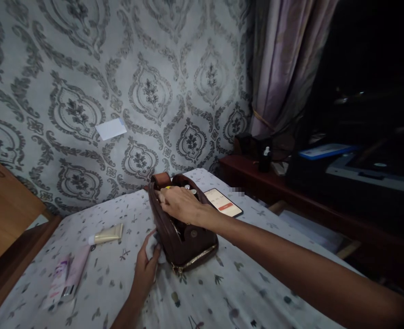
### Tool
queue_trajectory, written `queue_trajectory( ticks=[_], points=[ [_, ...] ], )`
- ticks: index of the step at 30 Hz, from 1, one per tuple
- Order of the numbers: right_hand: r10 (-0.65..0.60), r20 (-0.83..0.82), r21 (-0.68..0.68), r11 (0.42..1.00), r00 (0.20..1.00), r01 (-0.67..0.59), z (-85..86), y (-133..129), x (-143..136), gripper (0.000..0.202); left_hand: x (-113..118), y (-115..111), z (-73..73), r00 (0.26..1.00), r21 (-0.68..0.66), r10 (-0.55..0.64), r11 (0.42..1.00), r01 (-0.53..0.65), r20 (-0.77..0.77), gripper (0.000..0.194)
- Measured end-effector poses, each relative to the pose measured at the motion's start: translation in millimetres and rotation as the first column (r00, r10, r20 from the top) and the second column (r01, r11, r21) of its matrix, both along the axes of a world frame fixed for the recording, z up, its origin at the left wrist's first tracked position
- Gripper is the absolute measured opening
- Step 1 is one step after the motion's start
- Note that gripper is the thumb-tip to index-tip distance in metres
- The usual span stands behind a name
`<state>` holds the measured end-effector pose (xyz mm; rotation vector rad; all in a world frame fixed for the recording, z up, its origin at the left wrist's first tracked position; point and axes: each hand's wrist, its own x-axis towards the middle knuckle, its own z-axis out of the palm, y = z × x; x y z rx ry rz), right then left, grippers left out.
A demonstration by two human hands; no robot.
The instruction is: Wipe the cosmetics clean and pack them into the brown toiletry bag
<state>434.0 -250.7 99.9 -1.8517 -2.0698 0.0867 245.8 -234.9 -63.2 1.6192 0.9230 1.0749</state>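
Note:
A dark brown bag (188, 246) lies unzipped on the patterned sheet, with small bottles or caps visible inside near its far end. My right hand (179, 204) reaches into the bag's opening from the right; its fingers are bent at the left inner edge, and what they hold, if anything, is hidden. At the bag's lower left side, my left hand (147, 258) has its fingers closed around a crumpled white thing (153, 246), perhaps a cloth or tissue. A phone (223, 202) with a lit screen lies just right of the bag.
On the left of the sheet (119, 283) are a cream tube (108, 234), a pink tube (77, 269) and a pink-white tube (58, 281). A wooden board (10, 210) stands far left. A dark red shelf (243, 176) with a dark bottle (265, 160) runs along the right.

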Motion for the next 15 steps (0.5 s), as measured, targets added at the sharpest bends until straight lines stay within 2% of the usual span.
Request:
queue_trajectory(
  ticks=[6, 10, 15],
  points=[
    [-0.008, 0.037, -0.059, 0.998, 0.999, 0.01, -13.1, 11.0, -2.1, 0.023, 1.5, 1.4, -2.2, 1.0, 0.009, 0.003, 1.0, -0.003, 0.007, 0.057],
    [-0.01, 0.054, -0.055, 0.998, 0.998, 0.013, -14.3, 10.7, -6.0, 0.028, 1.3, 0.9, -2.8, 1.0, 0.032, 0.001, 0.999, -0.002, 0.01, 0.056],
    [0.048, 0.1, -0.058, 0.997, 0.994, -0.043, -17.0, 9.7, -3.3, 0.031, 0.2, 1.6, -4.1, 1.0, 0.027, -0.018, 0.999, 0.018, 0.019, 0.056]
  ],
)
